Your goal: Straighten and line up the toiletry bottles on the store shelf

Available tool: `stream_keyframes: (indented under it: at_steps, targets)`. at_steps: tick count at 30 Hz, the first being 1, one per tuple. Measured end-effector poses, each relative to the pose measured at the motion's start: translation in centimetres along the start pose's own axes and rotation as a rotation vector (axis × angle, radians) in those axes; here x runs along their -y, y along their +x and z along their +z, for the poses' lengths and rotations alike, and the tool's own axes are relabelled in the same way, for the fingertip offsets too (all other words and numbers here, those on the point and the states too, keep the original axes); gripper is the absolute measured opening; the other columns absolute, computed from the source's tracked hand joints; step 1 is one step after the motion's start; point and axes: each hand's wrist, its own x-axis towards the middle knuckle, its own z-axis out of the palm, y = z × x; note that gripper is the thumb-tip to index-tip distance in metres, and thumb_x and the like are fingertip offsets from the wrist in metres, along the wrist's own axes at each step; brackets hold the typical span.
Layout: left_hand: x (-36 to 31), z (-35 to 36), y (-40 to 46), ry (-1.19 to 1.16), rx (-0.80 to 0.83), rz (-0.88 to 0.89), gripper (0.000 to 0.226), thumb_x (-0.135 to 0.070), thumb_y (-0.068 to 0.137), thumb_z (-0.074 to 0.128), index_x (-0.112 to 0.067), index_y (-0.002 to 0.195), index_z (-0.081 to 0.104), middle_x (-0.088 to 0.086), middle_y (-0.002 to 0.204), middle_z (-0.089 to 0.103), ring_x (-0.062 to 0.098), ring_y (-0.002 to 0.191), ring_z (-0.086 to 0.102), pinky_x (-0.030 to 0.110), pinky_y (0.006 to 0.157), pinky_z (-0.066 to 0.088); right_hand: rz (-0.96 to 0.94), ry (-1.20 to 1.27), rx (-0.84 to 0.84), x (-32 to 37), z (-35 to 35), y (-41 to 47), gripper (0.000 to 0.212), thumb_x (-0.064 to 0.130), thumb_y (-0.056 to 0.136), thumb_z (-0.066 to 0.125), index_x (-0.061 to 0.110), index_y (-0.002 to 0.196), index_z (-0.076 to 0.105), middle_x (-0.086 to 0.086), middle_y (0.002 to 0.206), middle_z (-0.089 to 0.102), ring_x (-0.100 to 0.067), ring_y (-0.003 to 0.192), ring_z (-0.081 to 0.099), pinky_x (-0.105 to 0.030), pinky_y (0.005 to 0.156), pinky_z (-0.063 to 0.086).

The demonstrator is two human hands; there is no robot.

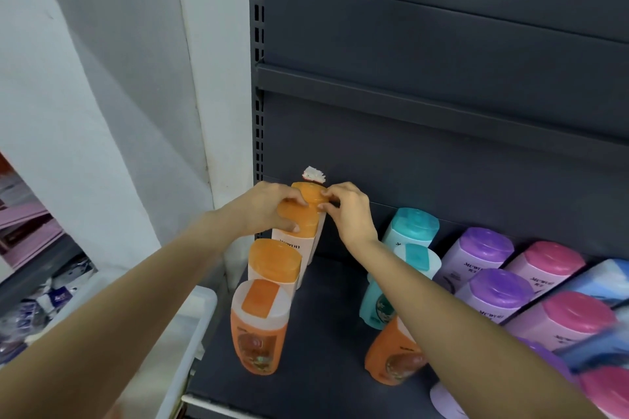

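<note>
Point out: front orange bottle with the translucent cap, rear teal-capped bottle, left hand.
front orange bottle with translucent cap (pixel 257 343), head view, orange body
rear teal-capped bottle (pixel 413 223), head view, cap top
left hand (pixel 263 209), head view, back of hand

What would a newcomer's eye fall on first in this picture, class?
Two bare arms reach to the shelf's back left corner, where the left hand and right hand grip orange-capped white plastic bottles. To the right, rows of teal-, purple- and pink-capped bottles fill the dark grey metal shelf.
</note>
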Motion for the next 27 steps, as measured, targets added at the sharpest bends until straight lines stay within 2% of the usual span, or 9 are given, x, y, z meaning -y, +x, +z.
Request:
stream_keyframes:
  at_steps: [4, 10, 13, 15, 18, 20, 22, 25, 27]
  targets:
    - [-0.7, 0.0, 0.2, 0.126, 0.019, 0.02, 0.056, -0.028, 0.077, 0.075, -0.022, 0.128, 0.05, 0.002, 0.124, 0.051, 0.02, 0.114, 0.047, 0.027, 0.09, 0.038, -0.027, -0.113, 0.011, 0.3, 0.0, -0.2, 0.029, 0.01, 0.089, 0.062, 0.007, 0.119, 0.062, -0.004, 0.122, 0.053, -0.016, 0.108, 0.055, -0.019, 0.09, 0.043]
    - [-1.5, -0.1, -1.1, 0.107, -0.022, -0.029, 0.051, -0.021, 0.084, 0.069, -0.022, 0.131, 0.049, 0.006, 0.124, 0.048, 0.021, 0.114, 0.047, 0.027, 0.093, 0.041, -0.008, -0.102, 0.113, 1.1, -1.6, -0.3, 0.034, 0.004, 0.091, 0.057, 0.009, 0.125, 0.06, -0.006, 0.127, 0.053, -0.02, 0.114, 0.054, -0.026, 0.096, 0.044]
    - [-2.2, -1.5, -2.5, 0.082, -0.087, -0.034, 0.051, -0.021, 0.086, 0.066, -0.023, 0.133, 0.047, 0.007, 0.124, 0.048, 0.022, 0.114, 0.048, 0.029, 0.096, 0.041, -0.006, -0.055, 0.102, 1.3, -3.0, -1.3, 0.041, -0.003, 0.089, 0.056, 0.013, 0.126, 0.059, -0.006, 0.129, 0.054, -0.019, 0.12, 0.051, -0.021, 0.1, 0.037]
    - [-3.0, -2.9, -3.4, 0.065, -0.139, -0.014, 0.051, -0.024, 0.085, 0.067, -0.024, 0.132, 0.048, 0.006, 0.123, 0.049, 0.021, 0.114, 0.047, 0.03, 0.097, 0.04, 0.031, 0.05, 0.111, 1.5, -4.1, -2.4, 0.046, -0.008, 0.086, 0.054, 0.015, 0.126, 0.06, -0.005, 0.123, 0.059, -0.014, 0.112, 0.054, -0.016, 0.097, 0.038]
    - [-4.4, -4.9, -4.9, 0.001, -0.238, -0.002, 0.049, -0.027, 0.083, 0.069, -0.025, 0.128, 0.05, 0.004, 0.126, 0.052, 0.021, 0.115, 0.047, 0.032, 0.096, 0.04, 0.093, 0.242, 0.299, 1.8, -5.4, -3.9, 0.058, -0.007, 0.08, 0.063, 0.017, 0.132, 0.054, -0.002, 0.119, 0.062, -0.01, 0.106, 0.056, -0.031, 0.101, 0.045]
    - [-5.4, -6.1, -6.2, -0.056, -0.326, 0.016, 0.048, -0.027, 0.082, 0.07, -0.023, 0.127, 0.052, 0.004, 0.128, 0.053, 0.021, 0.115, 0.048, 0.032, 0.095, 0.041, 0.062, 0.238, 0.399, 2.3, -5.8, -4.7, 0.066, 0.007, 0.073, 0.076, 0.019, 0.134, 0.051, 0.0, 0.123, 0.061, -0.012, 0.112, 0.056, -0.037, 0.1, 0.047]
    - [-6.4, -6.9, -7.6, -0.122, -0.419, 0.049, 0.046, -0.025, 0.083, 0.069, -0.022, 0.126, 0.054, 0.002, 0.126, 0.055, 0.018, 0.112, 0.049, 0.028, 0.091, 0.04, 0.046, 0.26, 0.354, 3.0, -6.1, -5.3, 0.062, 0.018, 0.068, 0.081, 0.019, 0.125, 0.056, 0.004, 0.118, 0.064, -0.013, 0.109, 0.059, -0.038, 0.094, 0.05]
    - [-7.2, -7.3, -9.8, -0.331, -0.508, 0.064, 0.045, -0.022, 0.081, 0.071, -0.028, 0.123, 0.056, -0.002, 0.126, 0.055, 0.012, 0.111, 0.049, 0.028, 0.092, 0.041, 0.003, 0.301, 0.178, 4.0, -7.2, -6.3, 0.047, 0.018, 0.067, 0.082, 0.023, 0.109, 0.06, 0.009, 0.104, 0.066, -0.01, 0.099, 0.061, -0.026, 0.08, 0.053]
    - [-7.1, -7.0, -11.0, -0.454, -0.551, 0.035, 0.05, -0.024, 0.079, 0.072, -0.032, 0.125, 0.054, -0.007, 0.125, 0.055, 0.014, 0.114, 0.051, 0.031, 0.095, 0.043, -0.052, 0.242, 0.081, 4.8, -8.1, -6.9, 0.051, 0.02, 0.066, 0.083, 0.023, 0.112, 0.063, 0.01, 0.104, 0.066, -0.008, 0.097, 0.06, -0.022, 0.077, 0.05]
